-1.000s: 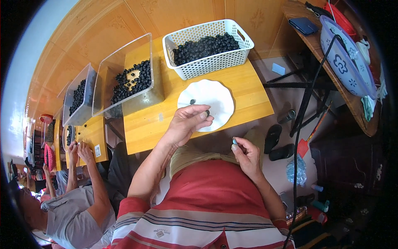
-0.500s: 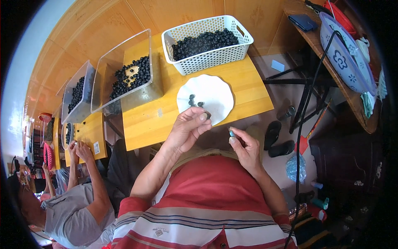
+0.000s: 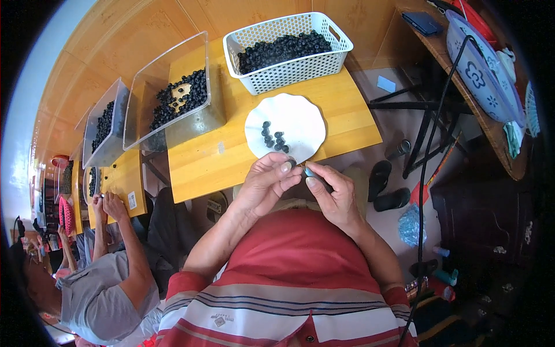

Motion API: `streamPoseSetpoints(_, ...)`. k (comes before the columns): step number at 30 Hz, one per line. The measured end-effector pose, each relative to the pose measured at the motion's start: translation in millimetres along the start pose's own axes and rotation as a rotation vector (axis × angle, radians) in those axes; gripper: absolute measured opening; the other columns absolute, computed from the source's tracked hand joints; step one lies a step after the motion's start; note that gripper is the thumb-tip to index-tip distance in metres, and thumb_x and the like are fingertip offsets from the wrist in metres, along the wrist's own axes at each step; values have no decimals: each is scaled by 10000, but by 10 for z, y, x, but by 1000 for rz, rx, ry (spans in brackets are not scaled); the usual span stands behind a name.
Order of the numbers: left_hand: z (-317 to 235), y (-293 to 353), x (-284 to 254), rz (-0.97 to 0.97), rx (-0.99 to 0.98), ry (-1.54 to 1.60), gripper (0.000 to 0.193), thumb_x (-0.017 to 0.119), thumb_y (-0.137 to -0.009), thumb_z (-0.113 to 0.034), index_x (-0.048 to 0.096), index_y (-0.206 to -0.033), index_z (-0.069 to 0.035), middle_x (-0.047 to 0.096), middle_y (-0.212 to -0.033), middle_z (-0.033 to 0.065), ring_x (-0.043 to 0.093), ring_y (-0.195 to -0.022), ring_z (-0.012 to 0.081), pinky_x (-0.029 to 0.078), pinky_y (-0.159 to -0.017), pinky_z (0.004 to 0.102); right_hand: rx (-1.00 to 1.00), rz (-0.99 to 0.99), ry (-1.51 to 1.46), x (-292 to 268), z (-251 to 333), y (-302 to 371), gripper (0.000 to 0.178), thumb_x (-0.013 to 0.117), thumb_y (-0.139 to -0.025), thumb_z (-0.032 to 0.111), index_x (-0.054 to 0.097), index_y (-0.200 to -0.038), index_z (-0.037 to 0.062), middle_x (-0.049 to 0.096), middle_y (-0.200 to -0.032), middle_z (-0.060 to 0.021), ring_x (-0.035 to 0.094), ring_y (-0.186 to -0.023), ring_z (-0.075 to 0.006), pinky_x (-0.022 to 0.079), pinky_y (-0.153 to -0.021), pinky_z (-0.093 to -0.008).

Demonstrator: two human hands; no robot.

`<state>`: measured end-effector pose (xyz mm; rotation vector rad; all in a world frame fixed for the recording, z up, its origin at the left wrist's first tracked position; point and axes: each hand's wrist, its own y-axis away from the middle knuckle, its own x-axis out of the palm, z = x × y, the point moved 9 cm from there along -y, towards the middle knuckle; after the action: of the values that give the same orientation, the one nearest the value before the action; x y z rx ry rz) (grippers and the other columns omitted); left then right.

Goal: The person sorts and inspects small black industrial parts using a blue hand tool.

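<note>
My left hand (image 3: 261, 184) is closed, pinching a small dark round piece (image 3: 292, 162) that looks like a berry or bead. Close beside it, my right hand (image 3: 335, 196) is closed around a small slim tool with a light-blue part (image 3: 309, 172); its working end is too small to make out. Both hands are in front of the table edge, just below a white scalloped plate (image 3: 306, 121). Several dark round pieces (image 3: 266, 133) lie on the left part of that plate.
A white perforated basket (image 3: 277, 79) of dark pieces stands behind the plate on the yellow table (image 3: 231, 168). Left of it are a clear bin (image 3: 202, 118) and another bin (image 3: 118, 121). A co-worker in grey (image 3: 110, 289) sits at left. A patterned basin (image 3: 483, 81) rests at right.
My right hand has moved left and up, bringing the tool close to the piece in my left hand. The view has shifted slightly, and more of the pieces on the plate now show.
</note>
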<state>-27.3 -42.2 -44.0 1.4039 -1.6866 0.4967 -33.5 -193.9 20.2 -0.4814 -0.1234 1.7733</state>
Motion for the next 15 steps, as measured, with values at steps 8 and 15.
streamPoseSetpoints(8,93,18,-27,10,-18,71,137,663,-952,-75,669,-1088,-58,715,-1074,108,712,-968,205,606,-876,324,-61,1,19,56,28,7,286,668,-954,99,640,-1199,-44,706,-1028,-181,706,-901,-254,548,-777,-323)
streamPoseSetpoints(15,141,47,-29,29,-54,109,155,645,-964,-77,667,-1114,-42,710,-1082,109,703,-975,200,602,-882,329,-131,4,46,100,65,8,290,674,-944,79,639,-1205,-42,701,-995,-166,691,-851,-231,542,-741,-305)
